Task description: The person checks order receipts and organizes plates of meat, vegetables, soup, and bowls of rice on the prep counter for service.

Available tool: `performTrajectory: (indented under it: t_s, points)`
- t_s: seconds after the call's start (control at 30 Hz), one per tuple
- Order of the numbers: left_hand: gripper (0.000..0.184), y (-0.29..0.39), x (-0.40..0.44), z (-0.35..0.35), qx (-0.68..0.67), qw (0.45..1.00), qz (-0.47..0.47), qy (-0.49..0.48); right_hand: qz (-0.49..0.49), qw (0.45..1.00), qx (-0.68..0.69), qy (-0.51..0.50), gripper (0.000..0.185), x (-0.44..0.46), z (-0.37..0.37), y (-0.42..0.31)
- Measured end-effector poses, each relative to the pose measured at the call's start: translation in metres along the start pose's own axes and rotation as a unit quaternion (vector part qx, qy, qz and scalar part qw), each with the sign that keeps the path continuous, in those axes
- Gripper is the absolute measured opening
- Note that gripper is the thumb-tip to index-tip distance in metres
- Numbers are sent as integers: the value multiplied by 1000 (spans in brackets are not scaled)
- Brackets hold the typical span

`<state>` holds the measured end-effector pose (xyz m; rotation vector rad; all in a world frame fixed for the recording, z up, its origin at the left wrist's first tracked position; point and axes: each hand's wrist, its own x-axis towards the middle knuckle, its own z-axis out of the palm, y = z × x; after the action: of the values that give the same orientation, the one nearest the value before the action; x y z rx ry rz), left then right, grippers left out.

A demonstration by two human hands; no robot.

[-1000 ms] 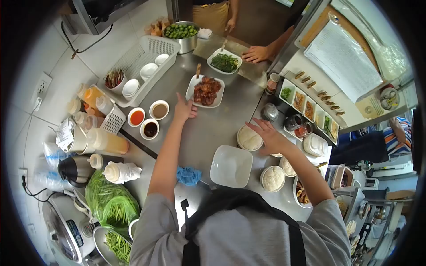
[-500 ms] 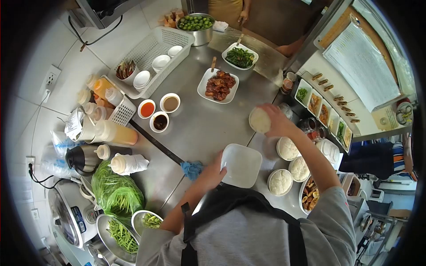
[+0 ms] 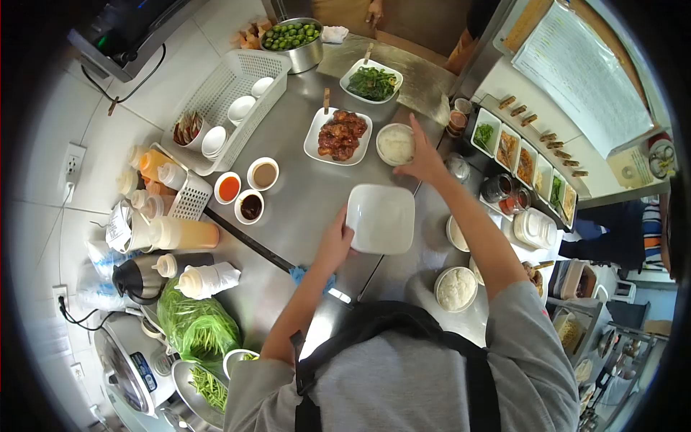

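My left hand (image 3: 338, 240) grips a white square dish (image 3: 381, 219) by its left edge, with nothing in the dish. Beyond it stands a small round bowl of white rice (image 3: 396, 145). My right hand (image 3: 423, 153) is at that bowl's right side, fingers and thumb spread apart along the rim. Just left of the rice is a square dish of glazed brown meat (image 3: 341, 137) with a wooden clip on its rim. A dish of cooked greens (image 3: 371, 82), also clipped, stands farther back.
More rice bowls (image 3: 455, 289) stand at the right, near jars (image 3: 498, 189) and a rack of garnish trays (image 3: 507, 151). Three sauce cups (image 3: 250, 207), squeeze bottles (image 3: 183, 234) and a plastic basket (image 3: 237, 93) line the left. Another person's hand (image 3: 374, 13) shows at the back.
The rice bowl has moved away from me to beside the meat dish, and my right hand has spread its fingers beside it. My left hand has moved the square dish forward. The view has shifted slightly.
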<state>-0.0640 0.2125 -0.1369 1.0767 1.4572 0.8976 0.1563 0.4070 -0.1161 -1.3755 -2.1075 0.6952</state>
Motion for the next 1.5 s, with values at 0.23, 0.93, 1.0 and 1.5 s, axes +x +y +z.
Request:
performTrajectory:
  t_s: [0.23,0.93,1.0,1.5]
  points:
    - [51,-2,40,-26,92,995,29,-7,139,986,-41,-81,82,-66,-116,-3]
    - [55,-36,-86,6,78,997,1,5,72,990,-100,-69,104,-164,-81,-14]
    - [55,-32,-95,20,66,998,-13,-9,8,996,-83,-37,103,-140,-60,-33]
    - [63,-48,-34,-10,83,983,34,163,-34,999,-20,-27,110,-57,57,-106]
